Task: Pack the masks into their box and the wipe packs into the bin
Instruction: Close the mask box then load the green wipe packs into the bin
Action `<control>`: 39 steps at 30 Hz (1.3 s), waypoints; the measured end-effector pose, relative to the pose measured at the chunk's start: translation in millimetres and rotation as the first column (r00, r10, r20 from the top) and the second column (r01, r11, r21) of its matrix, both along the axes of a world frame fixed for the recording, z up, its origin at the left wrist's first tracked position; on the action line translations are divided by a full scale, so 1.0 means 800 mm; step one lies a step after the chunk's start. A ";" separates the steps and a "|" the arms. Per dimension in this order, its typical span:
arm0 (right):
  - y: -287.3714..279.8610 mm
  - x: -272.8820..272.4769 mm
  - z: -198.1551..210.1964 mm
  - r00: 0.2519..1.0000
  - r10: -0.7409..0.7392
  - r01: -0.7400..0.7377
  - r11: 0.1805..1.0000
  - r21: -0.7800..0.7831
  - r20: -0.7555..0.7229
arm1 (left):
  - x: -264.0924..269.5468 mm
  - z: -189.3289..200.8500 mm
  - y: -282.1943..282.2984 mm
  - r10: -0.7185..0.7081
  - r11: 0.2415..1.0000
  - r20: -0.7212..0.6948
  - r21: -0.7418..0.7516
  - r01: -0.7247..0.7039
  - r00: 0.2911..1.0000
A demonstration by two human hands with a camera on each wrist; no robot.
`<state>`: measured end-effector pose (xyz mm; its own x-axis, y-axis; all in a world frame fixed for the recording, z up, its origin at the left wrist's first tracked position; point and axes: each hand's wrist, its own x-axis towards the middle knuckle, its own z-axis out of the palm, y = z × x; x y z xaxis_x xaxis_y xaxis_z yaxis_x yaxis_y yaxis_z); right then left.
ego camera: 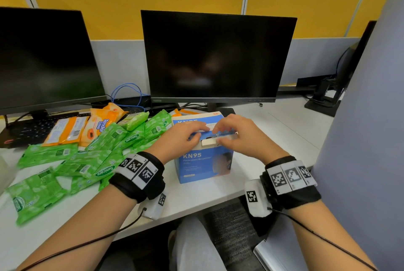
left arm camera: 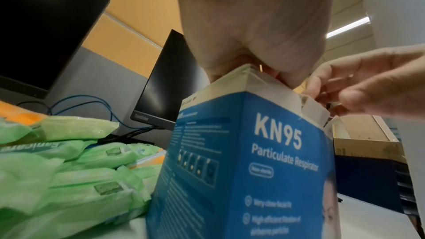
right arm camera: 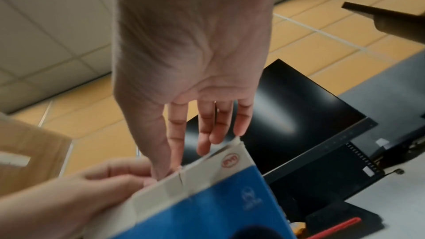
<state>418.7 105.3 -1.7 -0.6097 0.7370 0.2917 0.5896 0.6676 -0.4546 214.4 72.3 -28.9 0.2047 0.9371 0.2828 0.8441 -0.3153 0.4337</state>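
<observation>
Mid-frame, your left hand [ego camera: 185,137] and right hand [ego camera: 238,135] sit atop the KN95 mask box [ego camera: 203,165], both pinching its white lid flap [ego camera: 208,142]; wipe packs [ego camera: 72,161] lie lower left.

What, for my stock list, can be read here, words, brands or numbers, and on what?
"KN95": blue mask box, front.
"Particulate Respirator": same box, just below.
"Sanicare": green wipe packs.
"Tender Love": orange wipe pack.
"ThinkVision": monitor bezel.
Smaller print on the box and packs: too blurred to read.
</observation>
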 end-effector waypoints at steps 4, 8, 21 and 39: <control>-0.009 -0.002 -0.020 0.981 -0.028 0.014 0.997 0.071 0.193 | 0.005 0.008 0.012 0.035 0.998 -0.031 -0.047 -0.037 0.999; -0.011 -0.015 -0.029 0.982 -0.077 0.031 0.967 0.253 0.175 | 0.010 0.011 0.028 0.047 0.992 -0.089 -0.110 -0.057 0.995; 0.018 0.027 -0.005 0.986 -0.151 0.149 0.989 -0.026 -0.075 | 0.022 0.022 0.038 -0.026 0.995 -0.097 -0.100 0.017 0.995; 0.030 0.033 -0.037 0.877 -0.230 0.124 0.956 -0.265 -0.422 | 0.018 0.014 0.025 -0.049 0.992 0.026 -0.113 0.051 0.998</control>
<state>444.7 129.3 -31.7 -0.3079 0.8977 0.3150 0.3884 0.4209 -0.8198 229.0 92.5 -17.7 0.2467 0.9522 0.1802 0.8180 -0.3043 0.4881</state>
